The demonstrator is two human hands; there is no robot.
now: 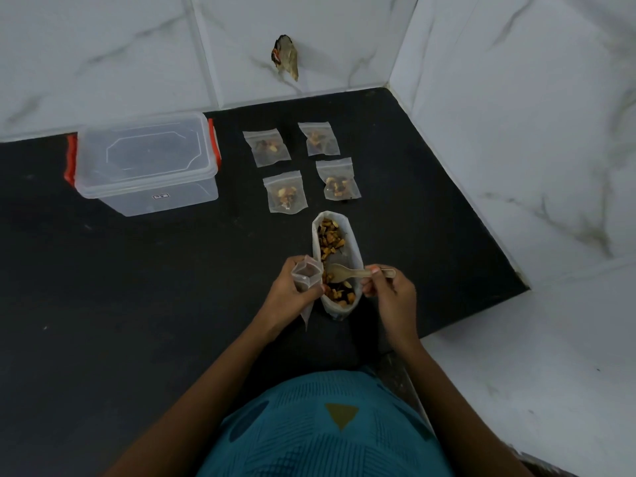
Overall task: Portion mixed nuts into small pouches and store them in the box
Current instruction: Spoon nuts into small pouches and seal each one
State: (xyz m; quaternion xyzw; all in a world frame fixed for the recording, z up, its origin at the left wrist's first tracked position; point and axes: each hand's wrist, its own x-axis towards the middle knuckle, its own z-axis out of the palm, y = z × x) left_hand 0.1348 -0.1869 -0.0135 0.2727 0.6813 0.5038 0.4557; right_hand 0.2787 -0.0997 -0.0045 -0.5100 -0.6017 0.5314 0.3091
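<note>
Brown, lumpy nuts (331,235) lay in a limp clear bag (351,243) on the matte black table (137,287); the left grip (290,290) held an empty pouch (305,271) just beside it; the right grip (390,292) pinched a pale spoon (339,271) over the nuts; four filled pouches (285,192) lay beyond; a lidded translucent box (146,163) stood left; white marbled tiles (137,46) behind.

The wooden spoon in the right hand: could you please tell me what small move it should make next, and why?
Probably dip the wooden spoon into the mixed nuts and scoop. Its bowl sits in the open bag and looks empty. The left hand holds a small pouch open beside it, and the right hand grips the handle.
</note>
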